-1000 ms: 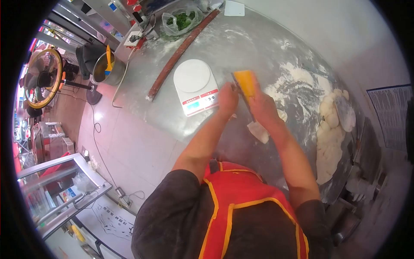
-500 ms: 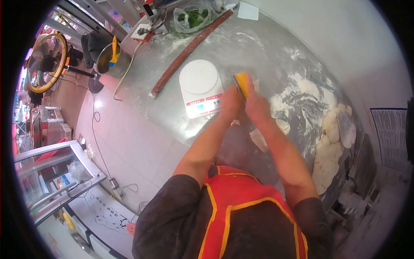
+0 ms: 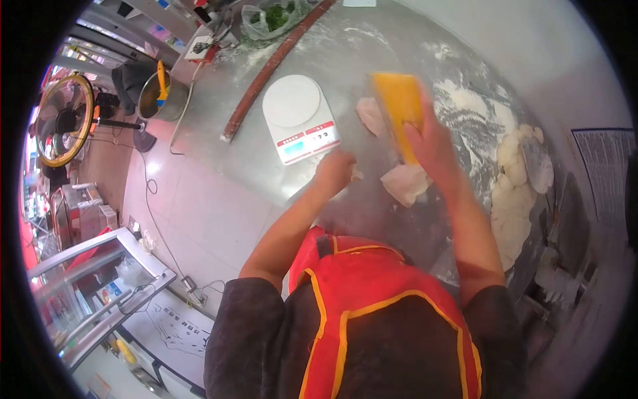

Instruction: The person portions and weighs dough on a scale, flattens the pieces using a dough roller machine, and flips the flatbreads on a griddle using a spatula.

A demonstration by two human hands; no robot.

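Observation:
My right hand (image 3: 435, 143) is closed around a yellow dough scraper (image 3: 399, 110), slightly blurred and raised over the steel table. My left hand (image 3: 335, 171) is closed just below the front edge of a white digital scale (image 3: 296, 110), whose plate is bare and display lit. A small pale piece of dough (image 3: 357, 174) shows at the left fingertips. One flat dough piece (image 3: 407, 185) lies below the scraper, and another dough piece (image 3: 371, 116) lies to its left.
A large lump of dough (image 3: 515, 199) sits at the table's right side beside scattered flour (image 3: 468, 103). A long reddish-brown rod (image 3: 272, 66) lies left of the scale. Behind it are a bag of greens (image 3: 272, 20) and a metal pot (image 3: 173, 100).
My hands have come apart. The right has carried the scraper to the right, while the left has dropped back toward me below the scale. The view has shifted a little.

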